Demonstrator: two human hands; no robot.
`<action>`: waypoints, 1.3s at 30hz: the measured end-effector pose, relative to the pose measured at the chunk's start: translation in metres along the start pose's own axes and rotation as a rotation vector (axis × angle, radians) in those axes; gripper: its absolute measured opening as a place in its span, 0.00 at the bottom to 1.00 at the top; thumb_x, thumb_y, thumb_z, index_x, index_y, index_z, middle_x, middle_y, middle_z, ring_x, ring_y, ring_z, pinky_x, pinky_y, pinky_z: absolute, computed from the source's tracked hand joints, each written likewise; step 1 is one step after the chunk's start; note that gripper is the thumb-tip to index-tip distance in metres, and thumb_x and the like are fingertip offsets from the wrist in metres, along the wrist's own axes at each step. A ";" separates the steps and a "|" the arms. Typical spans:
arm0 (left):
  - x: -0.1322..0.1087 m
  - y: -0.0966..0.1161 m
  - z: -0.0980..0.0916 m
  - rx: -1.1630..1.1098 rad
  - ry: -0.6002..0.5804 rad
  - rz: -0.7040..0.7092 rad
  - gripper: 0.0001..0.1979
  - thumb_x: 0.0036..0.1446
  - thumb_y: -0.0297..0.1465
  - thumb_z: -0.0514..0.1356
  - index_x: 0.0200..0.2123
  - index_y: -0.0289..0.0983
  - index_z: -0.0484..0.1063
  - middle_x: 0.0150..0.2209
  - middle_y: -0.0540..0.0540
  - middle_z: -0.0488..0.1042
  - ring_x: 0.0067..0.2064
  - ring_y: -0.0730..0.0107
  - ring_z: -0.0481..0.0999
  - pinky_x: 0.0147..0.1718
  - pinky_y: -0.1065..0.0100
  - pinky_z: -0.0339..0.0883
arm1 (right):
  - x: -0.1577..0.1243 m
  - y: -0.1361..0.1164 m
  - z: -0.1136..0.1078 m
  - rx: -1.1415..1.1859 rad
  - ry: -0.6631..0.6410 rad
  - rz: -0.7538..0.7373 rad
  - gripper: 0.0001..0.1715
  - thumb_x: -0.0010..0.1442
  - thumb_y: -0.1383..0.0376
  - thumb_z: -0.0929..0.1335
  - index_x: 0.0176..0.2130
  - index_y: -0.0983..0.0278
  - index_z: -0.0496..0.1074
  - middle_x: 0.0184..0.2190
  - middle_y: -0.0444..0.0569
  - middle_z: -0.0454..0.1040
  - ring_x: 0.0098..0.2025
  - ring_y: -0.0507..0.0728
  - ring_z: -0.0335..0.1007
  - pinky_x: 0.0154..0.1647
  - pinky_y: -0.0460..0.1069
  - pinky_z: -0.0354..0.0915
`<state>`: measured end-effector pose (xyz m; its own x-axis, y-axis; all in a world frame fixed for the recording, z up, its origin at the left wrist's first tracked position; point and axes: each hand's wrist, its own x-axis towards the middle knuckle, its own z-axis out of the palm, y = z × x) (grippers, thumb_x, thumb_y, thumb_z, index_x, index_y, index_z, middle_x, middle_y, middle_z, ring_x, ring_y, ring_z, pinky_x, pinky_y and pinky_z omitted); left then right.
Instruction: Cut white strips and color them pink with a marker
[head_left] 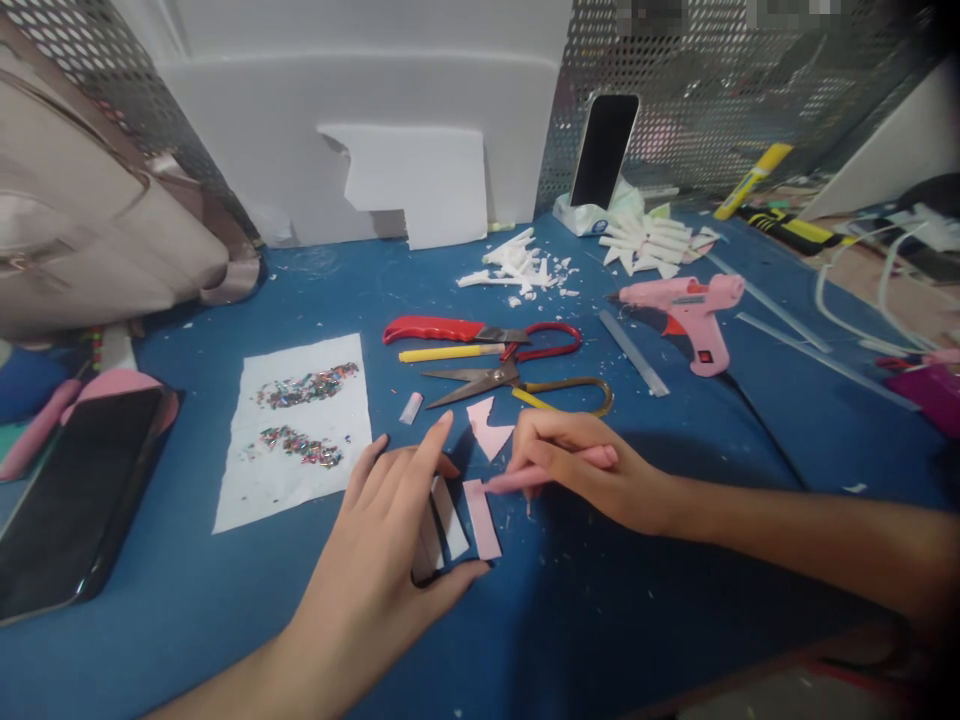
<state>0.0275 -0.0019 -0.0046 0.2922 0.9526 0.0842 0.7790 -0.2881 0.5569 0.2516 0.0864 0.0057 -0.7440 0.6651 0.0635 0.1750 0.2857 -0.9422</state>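
Note:
My left hand (390,540) lies with fingers spread over white foam strips (442,525) on the blue table (637,600), pressing them down. Beside them sits a pink strip (481,518). My right hand (577,470) is closed on a pink pen-like tool (525,478), whose tip touches the top of that pink strip. A pink cut scrap (487,428) rests just beyond the fingers.
Scissors (517,385), a red cutter (442,330), a yellow stick (442,353) and a pink glue gun (686,310) lie beyond the hands. White paper with glitter (300,430) is to the left, a phone (67,500) at far left, another phone (604,150) propped at back.

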 end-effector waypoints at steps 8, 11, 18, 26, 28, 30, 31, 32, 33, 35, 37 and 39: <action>0.001 0.001 -0.001 -0.003 -0.004 -0.002 0.48 0.52 0.34 0.65 0.67 0.46 0.35 0.50 0.48 0.67 0.53 0.60 0.66 0.64 0.46 0.39 | -0.001 0.003 0.000 0.015 -0.073 0.008 0.20 0.70 0.59 0.58 0.31 0.66 0.67 0.28 0.44 0.67 0.30 0.50 0.63 0.32 0.47 0.59; 0.000 0.001 -0.001 -0.001 -0.009 -0.007 0.48 0.52 0.34 0.65 0.67 0.46 0.35 0.50 0.48 0.67 0.53 0.61 0.66 0.64 0.47 0.39 | -0.001 0.003 -0.001 -0.041 0.043 -0.008 0.19 0.70 0.60 0.58 0.32 0.66 0.68 0.29 0.45 0.67 0.33 0.50 0.63 0.35 0.47 0.59; 0.000 0.002 -0.002 -0.009 -0.013 -0.003 0.49 0.52 0.33 0.65 0.67 0.46 0.35 0.50 0.48 0.67 0.54 0.61 0.66 0.64 0.47 0.39 | -0.002 0.002 -0.001 0.074 -0.144 0.002 0.19 0.69 0.60 0.59 0.30 0.67 0.66 0.28 0.44 0.68 0.29 0.49 0.65 0.31 0.46 0.60; 0.001 0.001 0.000 -0.007 -0.004 0.000 0.49 0.51 0.34 0.66 0.67 0.46 0.35 0.50 0.48 0.68 0.53 0.62 0.66 0.64 0.47 0.38 | -0.001 0.001 -0.001 0.060 -0.184 0.017 0.19 0.68 0.58 0.60 0.29 0.66 0.65 0.27 0.44 0.69 0.28 0.49 0.64 0.29 0.45 0.59; 0.001 0.001 0.000 -0.005 -0.007 -0.003 0.49 0.52 0.34 0.66 0.67 0.46 0.35 0.49 0.48 0.68 0.53 0.62 0.67 0.64 0.47 0.39 | -0.002 0.001 0.000 0.029 -0.104 0.021 0.17 0.68 0.58 0.61 0.31 0.66 0.66 0.28 0.45 0.68 0.30 0.50 0.64 0.31 0.46 0.60; 0.001 0.002 -0.001 -0.003 -0.011 -0.006 0.49 0.52 0.34 0.65 0.67 0.46 0.35 0.49 0.48 0.68 0.53 0.61 0.67 0.64 0.47 0.39 | -0.002 0.002 0.000 -0.007 -0.034 0.037 0.16 0.68 0.59 0.62 0.32 0.66 0.67 0.30 0.45 0.68 0.32 0.50 0.63 0.32 0.46 0.60; 0.001 0.002 -0.001 -0.002 -0.012 -0.006 0.49 0.52 0.34 0.65 0.67 0.46 0.35 0.49 0.48 0.68 0.53 0.61 0.67 0.64 0.46 0.39 | -0.002 0.002 0.000 -0.002 -0.050 0.042 0.16 0.67 0.59 0.62 0.32 0.66 0.67 0.29 0.45 0.68 0.31 0.50 0.63 0.32 0.46 0.60; 0.002 0.001 -0.001 -0.002 -0.013 -0.006 0.49 0.52 0.34 0.65 0.67 0.46 0.35 0.49 0.48 0.68 0.53 0.61 0.67 0.64 0.46 0.39 | -0.002 0.002 0.000 0.021 -0.094 0.044 0.16 0.68 0.59 0.62 0.31 0.66 0.66 0.29 0.45 0.69 0.30 0.50 0.63 0.32 0.46 0.60; 0.001 0.001 -0.001 -0.002 -0.015 -0.005 0.49 0.52 0.34 0.65 0.67 0.46 0.35 0.49 0.48 0.68 0.53 0.60 0.67 0.64 0.46 0.39 | -0.001 0.002 0.000 0.053 -0.141 0.038 0.17 0.68 0.59 0.61 0.30 0.66 0.65 0.28 0.45 0.69 0.29 0.50 0.64 0.31 0.46 0.60; 0.001 0.000 0.000 -0.002 -0.013 -0.003 0.49 0.52 0.35 0.65 0.67 0.46 0.35 0.49 0.48 0.68 0.53 0.61 0.67 0.64 0.46 0.40 | -0.001 0.001 0.000 0.085 -0.176 0.025 0.18 0.68 0.59 0.60 0.30 0.66 0.65 0.27 0.45 0.69 0.29 0.50 0.65 0.31 0.46 0.61; 0.000 -0.001 0.000 0.001 -0.007 -0.001 0.48 0.52 0.35 0.65 0.67 0.46 0.35 0.50 0.48 0.68 0.53 0.61 0.66 0.64 0.46 0.39 | 0.000 0.001 0.000 0.042 -0.104 0.033 0.16 0.68 0.58 0.62 0.32 0.66 0.67 0.29 0.45 0.69 0.30 0.50 0.64 0.32 0.46 0.60; 0.000 -0.002 0.001 0.003 -0.002 0.000 0.48 0.52 0.36 0.65 0.67 0.46 0.36 0.50 0.48 0.68 0.54 0.61 0.66 0.64 0.46 0.39 | 0.000 0.000 0.000 0.017 -0.070 0.047 0.16 0.67 0.57 0.63 0.33 0.66 0.68 0.29 0.45 0.69 0.30 0.50 0.63 0.32 0.46 0.60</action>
<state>0.0266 -0.0017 -0.0065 0.2935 0.9524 0.0828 0.7804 -0.2887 0.5546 0.2516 0.0863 0.0054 -0.7785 0.6276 -0.0033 0.1999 0.2430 -0.9492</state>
